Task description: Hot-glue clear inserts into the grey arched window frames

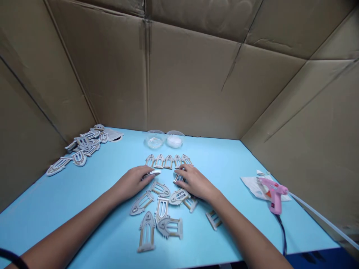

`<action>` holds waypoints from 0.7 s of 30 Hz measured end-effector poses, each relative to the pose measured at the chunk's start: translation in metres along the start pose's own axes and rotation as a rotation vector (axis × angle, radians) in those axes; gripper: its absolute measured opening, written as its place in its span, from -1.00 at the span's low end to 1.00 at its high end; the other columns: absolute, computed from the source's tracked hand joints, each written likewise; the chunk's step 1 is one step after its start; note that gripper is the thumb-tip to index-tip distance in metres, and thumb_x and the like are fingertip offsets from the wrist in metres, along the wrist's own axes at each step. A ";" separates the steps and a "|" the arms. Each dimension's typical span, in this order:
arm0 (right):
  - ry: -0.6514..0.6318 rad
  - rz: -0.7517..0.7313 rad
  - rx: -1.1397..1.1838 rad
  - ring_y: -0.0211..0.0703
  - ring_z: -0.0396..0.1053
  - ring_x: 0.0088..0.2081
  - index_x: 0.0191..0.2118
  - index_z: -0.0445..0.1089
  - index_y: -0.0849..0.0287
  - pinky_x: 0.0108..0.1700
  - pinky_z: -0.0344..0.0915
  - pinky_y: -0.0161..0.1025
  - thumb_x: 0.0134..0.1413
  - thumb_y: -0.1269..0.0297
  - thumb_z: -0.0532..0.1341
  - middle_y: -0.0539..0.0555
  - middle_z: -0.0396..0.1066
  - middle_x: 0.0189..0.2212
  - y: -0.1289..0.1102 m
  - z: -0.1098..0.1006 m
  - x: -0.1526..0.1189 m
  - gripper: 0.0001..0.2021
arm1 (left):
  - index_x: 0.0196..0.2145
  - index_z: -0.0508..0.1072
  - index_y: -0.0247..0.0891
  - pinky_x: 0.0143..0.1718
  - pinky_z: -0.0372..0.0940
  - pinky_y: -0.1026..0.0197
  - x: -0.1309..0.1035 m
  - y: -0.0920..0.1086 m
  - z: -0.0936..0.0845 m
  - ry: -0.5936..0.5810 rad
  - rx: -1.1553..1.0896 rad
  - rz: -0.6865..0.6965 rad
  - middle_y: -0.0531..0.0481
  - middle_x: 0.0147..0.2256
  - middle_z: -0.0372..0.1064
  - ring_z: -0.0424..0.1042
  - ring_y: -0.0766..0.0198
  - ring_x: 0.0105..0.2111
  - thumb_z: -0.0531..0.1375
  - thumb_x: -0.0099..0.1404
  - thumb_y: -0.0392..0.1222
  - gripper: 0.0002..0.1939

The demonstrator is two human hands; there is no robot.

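Observation:
Five small arched window-shaped pieces (168, 161) stand side by side in a row at the middle of the blue table. Just below the row's left end, my left hand (137, 180) pinches one white-edged arched piece (155, 172), seen nearly edge-on. My right hand (193, 181) has its fingers curled round another arched piece (178, 178) under the row's right end; the fingers partly cover it. Nearer to me, several loose arched pieces (147, 231) lie scattered and overlapping between my forearms. One more piece (213, 219) sits beside my right forearm, partly hidden by it.
Two clear round dishes (155, 139) sit at the back, the right one holding something white. A heap of arched pieces (89, 142) lies at the back left. On the right, a pink glue gun (276, 194) with cord rests over white paper (254, 186). Cardboard walls (193, 82) surround the table (112, 239).

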State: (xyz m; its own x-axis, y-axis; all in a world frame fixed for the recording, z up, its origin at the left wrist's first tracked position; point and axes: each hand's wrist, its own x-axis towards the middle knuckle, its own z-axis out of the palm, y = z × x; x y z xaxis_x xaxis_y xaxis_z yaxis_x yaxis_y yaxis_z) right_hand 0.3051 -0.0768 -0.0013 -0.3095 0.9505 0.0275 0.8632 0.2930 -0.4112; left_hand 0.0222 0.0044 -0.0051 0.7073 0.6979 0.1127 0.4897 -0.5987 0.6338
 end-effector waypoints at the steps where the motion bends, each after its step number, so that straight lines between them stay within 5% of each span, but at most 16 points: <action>1: -0.022 -0.002 -0.007 0.12 0.32 0.12 0.09 0.50 0.12 0.21 0.26 0.07 0.35 0.23 0.27 0.23 0.35 0.07 -0.003 0.002 0.001 -0.74 | 0.03 0.53 -0.15 -0.17 0.35 0.12 0.001 -0.003 -0.001 0.048 -0.010 -0.066 -0.09 -0.16 0.56 0.54 0.03 -0.19 0.05 0.47 0.15 -0.57; 6: -0.070 0.022 0.011 0.09 0.35 0.09 -0.14 0.50 0.17 0.12 0.33 -0.05 0.17 0.26 0.41 0.20 0.30 0.07 -0.006 0.000 -0.001 -0.82 | 0.18 0.42 -0.18 -0.39 0.25 0.21 0.002 -0.009 -0.002 0.104 -0.080 -0.202 0.06 -0.40 0.42 0.43 0.16 -0.46 0.14 0.32 0.08 -0.46; 11: -0.018 0.031 0.018 -0.12 0.38 -0.16 -0.33 0.37 0.17 -0.13 0.30 -0.23 0.09 0.53 0.28 0.10 0.37 -0.10 -0.004 -0.006 -0.001 -0.87 | 0.03 0.45 -0.17 -0.35 0.28 0.22 0.001 -0.006 0.005 0.222 0.006 -0.117 0.00 -0.30 0.48 0.43 0.19 -0.42 0.11 0.34 -0.05 -0.64; 14: 0.050 0.042 0.025 -0.20 0.34 -0.28 -0.32 0.35 0.16 -0.22 0.24 -0.27 0.01 0.63 0.20 0.07 0.37 -0.16 -0.003 -0.009 -0.001 -0.80 | -0.19 0.49 -0.16 -0.29 0.32 0.19 -0.001 -0.008 0.008 0.188 0.028 -0.060 -0.03 -0.24 0.52 0.46 0.16 -0.35 0.12 0.34 -0.07 -0.80; 21: 0.164 0.186 0.055 -0.18 0.36 -0.26 -0.32 0.34 0.15 -0.19 0.25 -0.29 0.11 0.54 0.16 0.08 0.40 -0.24 -0.003 -0.006 0.003 -0.86 | -0.06 0.60 -0.19 -0.05 0.42 0.05 -0.001 -0.012 0.020 0.117 0.072 -0.053 -0.16 -0.06 0.53 0.54 0.01 -0.12 0.10 0.44 0.03 -0.64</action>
State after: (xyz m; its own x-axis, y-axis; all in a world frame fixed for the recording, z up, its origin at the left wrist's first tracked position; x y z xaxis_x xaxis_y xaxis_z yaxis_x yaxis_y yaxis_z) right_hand 0.3036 -0.0741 0.0051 -0.0748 0.9929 0.0923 0.8750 0.1097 -0.4714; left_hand 0.0254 0.0034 -0.0282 0.6175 0.7676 0.1719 0.5627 -0.5838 0.5852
